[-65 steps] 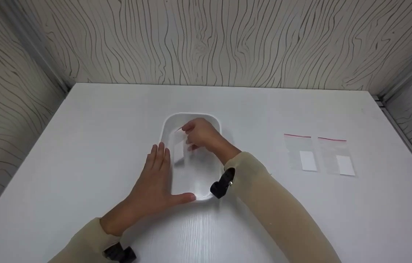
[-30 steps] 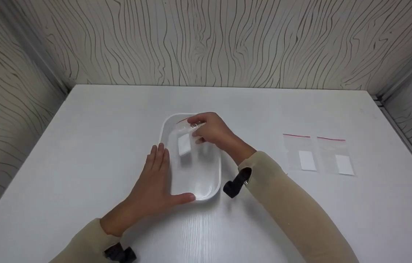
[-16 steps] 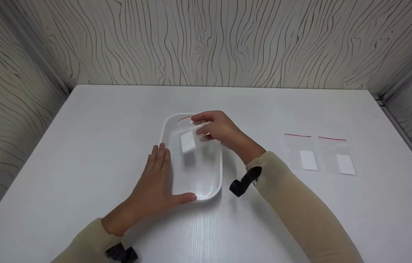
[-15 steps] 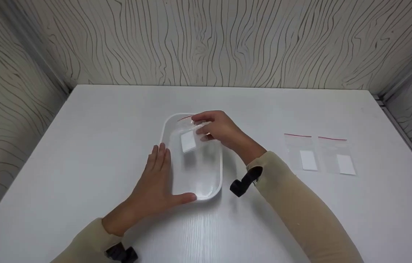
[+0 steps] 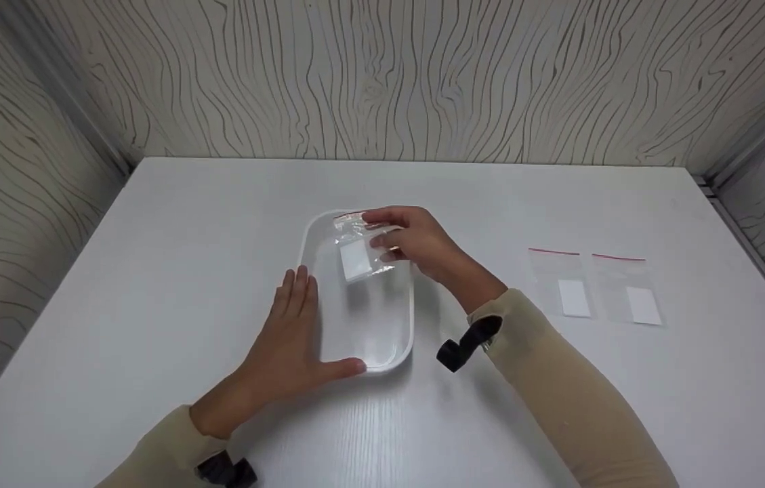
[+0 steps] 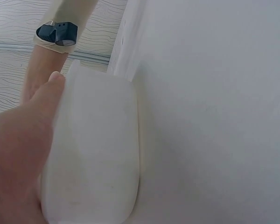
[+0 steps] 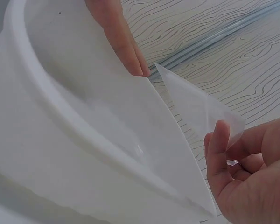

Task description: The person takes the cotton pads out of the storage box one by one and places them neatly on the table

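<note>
A clear zip bag (image 5: 356, 259) with a red seal line and a white rectangle inside is pinched between the fingers and thumb of my right hand (image 5: 421, 242). It hangs over the far half of a white rounded tub (image 5: 412, 318). In the right wrist view, the bag (image 7: 193, 100) sticks out from the curled fingers beside the tub's rim. My left hand (image 5: 284, 339) lies with straight fingers along the tub's left side, its thumb at the near edge. From the left wrist, the tub's outer wall (image 6: 95, 144) shows next to that hand.
Two more clear zip bags, a left one (image 5: 574, 298) and a right one (image 5: 644, 306), lie flat on the white table (image 5: 152, 271) at the right, each with a red seal and white rectangle. A wood-grain panel (image 5: 382, 81) stands behind the table.
My right hand has drawn back to the right and lifted the zip bag from low inside the tub. The bag has turned to face the head camera more. My left hand has stayed put.
</note>
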`<state>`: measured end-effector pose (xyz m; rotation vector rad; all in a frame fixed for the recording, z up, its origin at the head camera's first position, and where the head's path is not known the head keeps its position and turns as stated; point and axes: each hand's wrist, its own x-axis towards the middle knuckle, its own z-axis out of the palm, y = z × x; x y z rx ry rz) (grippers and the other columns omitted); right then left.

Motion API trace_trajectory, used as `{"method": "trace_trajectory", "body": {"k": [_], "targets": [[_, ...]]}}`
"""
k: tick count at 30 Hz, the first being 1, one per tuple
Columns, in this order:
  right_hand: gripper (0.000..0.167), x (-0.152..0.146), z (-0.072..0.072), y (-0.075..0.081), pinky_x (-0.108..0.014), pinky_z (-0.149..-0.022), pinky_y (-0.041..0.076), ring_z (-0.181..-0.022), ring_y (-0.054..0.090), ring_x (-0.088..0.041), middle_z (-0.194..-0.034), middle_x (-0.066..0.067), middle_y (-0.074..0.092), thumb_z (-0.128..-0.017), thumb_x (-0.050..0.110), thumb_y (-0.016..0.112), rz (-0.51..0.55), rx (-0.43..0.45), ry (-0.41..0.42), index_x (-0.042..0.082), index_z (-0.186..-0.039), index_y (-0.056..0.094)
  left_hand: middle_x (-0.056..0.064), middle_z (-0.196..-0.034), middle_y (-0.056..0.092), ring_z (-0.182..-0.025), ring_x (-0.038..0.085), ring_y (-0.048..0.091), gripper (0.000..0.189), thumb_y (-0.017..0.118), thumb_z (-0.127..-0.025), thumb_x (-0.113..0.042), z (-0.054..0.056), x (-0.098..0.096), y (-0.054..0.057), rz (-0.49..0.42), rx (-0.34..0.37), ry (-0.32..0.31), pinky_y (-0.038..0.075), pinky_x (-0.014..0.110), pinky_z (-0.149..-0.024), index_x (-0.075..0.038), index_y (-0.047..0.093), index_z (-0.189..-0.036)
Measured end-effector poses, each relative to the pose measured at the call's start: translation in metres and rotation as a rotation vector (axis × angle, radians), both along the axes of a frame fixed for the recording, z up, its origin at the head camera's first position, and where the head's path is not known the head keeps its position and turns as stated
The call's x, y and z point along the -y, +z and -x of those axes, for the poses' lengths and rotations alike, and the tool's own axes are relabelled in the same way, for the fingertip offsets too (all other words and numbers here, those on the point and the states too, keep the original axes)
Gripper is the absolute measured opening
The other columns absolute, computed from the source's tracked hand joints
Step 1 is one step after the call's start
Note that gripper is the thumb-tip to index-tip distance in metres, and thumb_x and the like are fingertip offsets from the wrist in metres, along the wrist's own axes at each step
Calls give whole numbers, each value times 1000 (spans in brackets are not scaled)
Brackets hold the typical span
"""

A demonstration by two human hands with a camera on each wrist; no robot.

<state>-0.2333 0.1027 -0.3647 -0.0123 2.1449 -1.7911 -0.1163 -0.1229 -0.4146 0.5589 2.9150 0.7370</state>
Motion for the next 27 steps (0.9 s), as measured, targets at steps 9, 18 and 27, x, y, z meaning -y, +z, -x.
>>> {"method": "trace_trajectory", "body": {"k": [9, 18, 27], "targets": [[41, -13, -1, -2, -24, -75, 56, -104, 62, -19, -129, -4, 66, -91, -5, 68, -20, -8, -1, 12, -129, 70, 25, -168, 3, -155, 40, -4, 134, 69, -74, -81, -1, 0, 0, -1, -28, -16, 17, 54, -122, 11, 16, -157], [42, -21, -2, -2, -23, -75, 55, -104, 62, -19, -130, -3, 65, -91, -5, 68, 1, 2, -8, 12, -130, 69, 26, -167, 1, -155, 39, -7, 135, 68, -74, -81, 0, 1, 0, 4, -13, -18, 15, 53, -123, 12, 15, -157], [44, -35, -6, 3, -25, -77, 55, -105, 61, -21, -132, -5, 64, -91, -5, 68, -22, -17, -5, 10, -132, 67, 22, -168, -3, -155, 36, -10, 137, 67, -73, -83, 0, 1, 2, 5, 18, -9, 15, 52, -123, 9, 11, -158]]}}
